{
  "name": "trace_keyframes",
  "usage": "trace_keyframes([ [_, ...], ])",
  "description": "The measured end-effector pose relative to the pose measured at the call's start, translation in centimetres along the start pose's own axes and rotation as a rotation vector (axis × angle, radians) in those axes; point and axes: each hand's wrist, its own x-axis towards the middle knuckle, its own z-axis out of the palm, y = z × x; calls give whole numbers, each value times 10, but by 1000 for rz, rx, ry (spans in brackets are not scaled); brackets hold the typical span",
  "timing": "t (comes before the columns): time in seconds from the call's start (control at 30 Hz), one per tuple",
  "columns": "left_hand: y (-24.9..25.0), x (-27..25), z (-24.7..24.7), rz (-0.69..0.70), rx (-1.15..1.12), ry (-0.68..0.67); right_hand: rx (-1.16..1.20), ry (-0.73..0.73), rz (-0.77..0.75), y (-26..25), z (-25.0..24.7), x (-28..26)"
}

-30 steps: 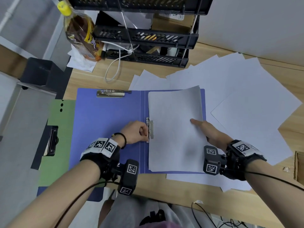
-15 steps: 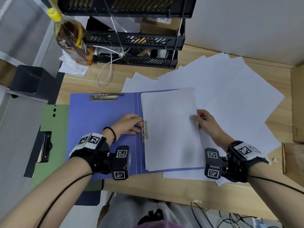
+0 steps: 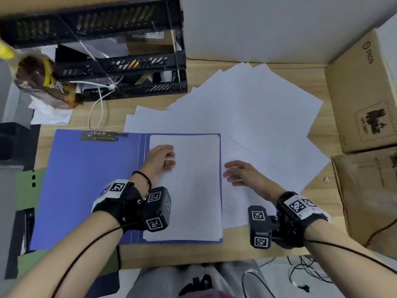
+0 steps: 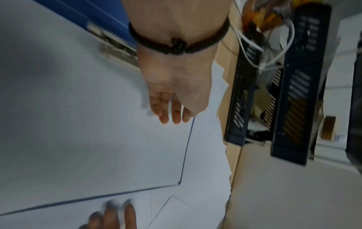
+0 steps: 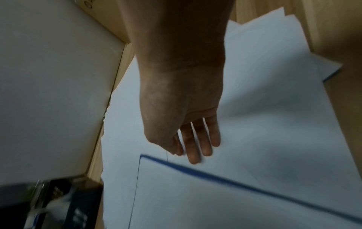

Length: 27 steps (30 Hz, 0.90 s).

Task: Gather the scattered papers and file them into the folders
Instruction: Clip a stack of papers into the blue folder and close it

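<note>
Resting left hand [image 3: 160, 160] on filed sheet [image 3: 193, 190], relaxed grip

Blue folder [image 3: 86, 186], white papers [image 3: 247, 108], green folder [image 3: 23, 190], black trays [image 3: 137, 61], brown boxes [image 3: 361, 93]

- Head view: evenly lit, soft shadows, edges bent and smeared by the wide lens.
- Wrist views: dim, bluish, motion-blurred; the papers [image 4: 78, 124] carry a broad grey shadow.
</note>
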Motion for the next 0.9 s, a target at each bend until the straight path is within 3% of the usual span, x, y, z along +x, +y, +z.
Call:
trace_keyframes([
  [0.13,18,4,36,-48,22,-142,27,83,-24,0,-44,-3],
  [0.23,30,15,62,-41,77,-204,57,282,-90,4,-88,-3],
  [0.33,35,31,83,86,225,-185,-45,514,-153,6,-135,3],
  [0.4,37,40,87,186,274,-151,-91,575,-170,5,-158,13],
  [0.47,40,48,89,239,252,-157,-127,557,-194,2,-168,29],
  [0.57,51,56,96,194,171,-199,-224,500,-209,-1,-158,54],
  [0.77,71,64,124,154,234,-195,-667,403,-333,-10,-129,76],
  [0.9,78,70,144,149,345,-139,-564,409,-326,-33,-143,84],
])
